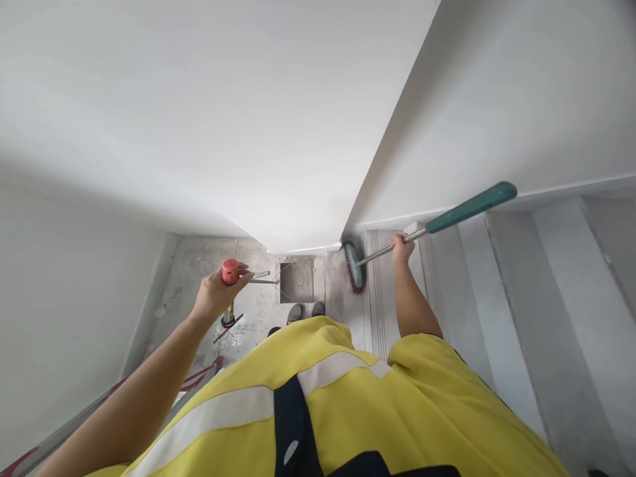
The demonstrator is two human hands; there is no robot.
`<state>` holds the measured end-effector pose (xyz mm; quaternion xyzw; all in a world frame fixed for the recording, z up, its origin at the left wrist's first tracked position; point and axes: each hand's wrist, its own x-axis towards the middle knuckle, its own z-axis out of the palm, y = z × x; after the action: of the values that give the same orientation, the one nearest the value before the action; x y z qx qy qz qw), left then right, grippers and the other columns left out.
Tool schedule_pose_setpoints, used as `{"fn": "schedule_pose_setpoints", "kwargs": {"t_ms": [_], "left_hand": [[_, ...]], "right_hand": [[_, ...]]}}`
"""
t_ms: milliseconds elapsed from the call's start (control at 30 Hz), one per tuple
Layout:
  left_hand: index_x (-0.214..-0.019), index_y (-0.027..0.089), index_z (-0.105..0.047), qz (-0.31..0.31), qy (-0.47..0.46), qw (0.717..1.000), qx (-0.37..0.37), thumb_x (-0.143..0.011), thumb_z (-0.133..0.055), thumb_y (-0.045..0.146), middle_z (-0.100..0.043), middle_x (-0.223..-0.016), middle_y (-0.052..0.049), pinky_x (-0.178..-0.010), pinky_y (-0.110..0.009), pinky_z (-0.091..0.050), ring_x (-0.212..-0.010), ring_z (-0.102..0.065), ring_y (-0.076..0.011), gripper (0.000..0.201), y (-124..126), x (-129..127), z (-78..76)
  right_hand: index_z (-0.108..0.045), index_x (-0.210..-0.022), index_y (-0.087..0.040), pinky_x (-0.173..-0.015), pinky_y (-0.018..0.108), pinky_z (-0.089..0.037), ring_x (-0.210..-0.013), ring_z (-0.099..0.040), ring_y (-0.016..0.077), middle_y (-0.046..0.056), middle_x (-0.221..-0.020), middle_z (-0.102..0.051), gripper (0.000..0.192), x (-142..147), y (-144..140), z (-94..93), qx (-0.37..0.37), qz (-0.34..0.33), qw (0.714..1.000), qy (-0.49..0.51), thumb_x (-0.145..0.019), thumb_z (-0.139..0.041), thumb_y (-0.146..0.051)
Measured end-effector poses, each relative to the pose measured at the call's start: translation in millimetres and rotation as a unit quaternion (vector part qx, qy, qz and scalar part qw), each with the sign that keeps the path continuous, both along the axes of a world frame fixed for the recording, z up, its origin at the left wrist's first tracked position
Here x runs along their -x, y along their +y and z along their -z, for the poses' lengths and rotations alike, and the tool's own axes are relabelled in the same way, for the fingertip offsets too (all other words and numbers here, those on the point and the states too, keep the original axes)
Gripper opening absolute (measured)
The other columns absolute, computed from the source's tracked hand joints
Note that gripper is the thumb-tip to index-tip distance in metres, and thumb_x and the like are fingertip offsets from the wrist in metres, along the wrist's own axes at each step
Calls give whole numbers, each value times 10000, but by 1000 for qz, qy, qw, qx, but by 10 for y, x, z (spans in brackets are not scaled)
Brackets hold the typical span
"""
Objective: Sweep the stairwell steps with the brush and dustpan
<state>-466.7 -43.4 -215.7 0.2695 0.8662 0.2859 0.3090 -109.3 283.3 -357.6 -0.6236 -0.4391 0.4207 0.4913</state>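
My right hand (402,248) grips the metal shaft of a broom (472,207) with a green grip. Its green head with reddish bristles (354,267) rests at the foot of the stairs, by the wall corner. My left hand (218,291) is closed around the red top (229,271) of a long handle that runs down to a grey metal dustpan (297,281). The dustpan sits on the dusty concrete landing just ahead of my shoes (305,311). I wear a yellow vest with pale reflective bands.
Grey concrete stairs (497,298) with grooved edges run along my right. White walls close in ahead and on the left. On the landing under my left hand stand a small can-like object (228,317) and a thin stick. A red-edged object (199,377) lies lower left.
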Motion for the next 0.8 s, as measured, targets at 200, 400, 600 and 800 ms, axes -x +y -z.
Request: {"fn": "schedule_pose_setpoints", "kwargs": {"t_ms": [200,400,600,800], "left_hand": [[-886,220,-668,-2,-3,1000,-1,-660,-644,561,-697,-923,-22,-833,-300,-467,-906,-625,-242,410,-31,-12,19],[-893,223,-665,15,7,1000,7,-666,-631,546,-694,-866,-11,-813,-287,-456,-873,-620,-229,397,-8,-20,30],[-886,242,-671,7,-6,1000,-4,-671,-649,561,-686,-894,14,-795,-266,-432,-883,-604,-201,386,70,-77,-19],[-879,235,-663,25,-6,999,-21,-705,-637,548,-684,-897,19,-786,-266,-431,-855,-602,-191,359,10,-35,15]], "right_hand": [[-378,-536,-204,-453,212,-442,-400,-413,68,-80,-435,-368,262,-164,-16,-163,-85,34,995,48,-677,-595,-248],[-405,-574,-213,-569,246,-493,-458,-471,93,-70,-463,-412,264,-30,-193,67,-95,-38,995,-8,-738,-573,-336],[-442,-583,-214,-673,280,-487,-553,-540,144,-27,-499,-493,313,98,-300,273,-60,-60,978,-193,-783,-518,-442],[-416,-628,-218,-660,270,-470,-549,-531,141,-24,-529,-498,348,109,-468,97,-102,-84,973,-190,-831,-498,-488]]}}
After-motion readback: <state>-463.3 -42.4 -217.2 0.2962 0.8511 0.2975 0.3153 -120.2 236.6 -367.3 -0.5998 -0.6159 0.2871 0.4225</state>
